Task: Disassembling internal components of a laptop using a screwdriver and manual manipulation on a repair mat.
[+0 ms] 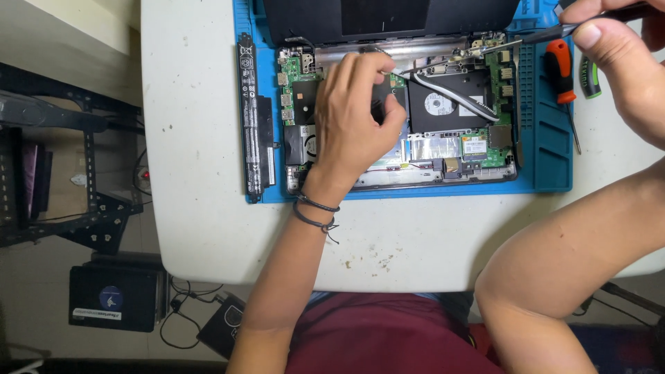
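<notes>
The opened laptop (402,118) lay on a blue mat (547,138), one of each. Its bare boards looked fragile, best steadied by the frame. The left hand (353,118) pressed down inside, fingers curled, nothing clearly held. The right hand (623,55) pinched one screwdriver (512,43); two more lay beside

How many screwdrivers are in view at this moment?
2, perhaps more hidden. The red-handled screwdriver lies on the blue mat, right of the opened laptop. The green-and-black handle lies beside it, partly under the right hand, which holds a thin tool.
</notes>
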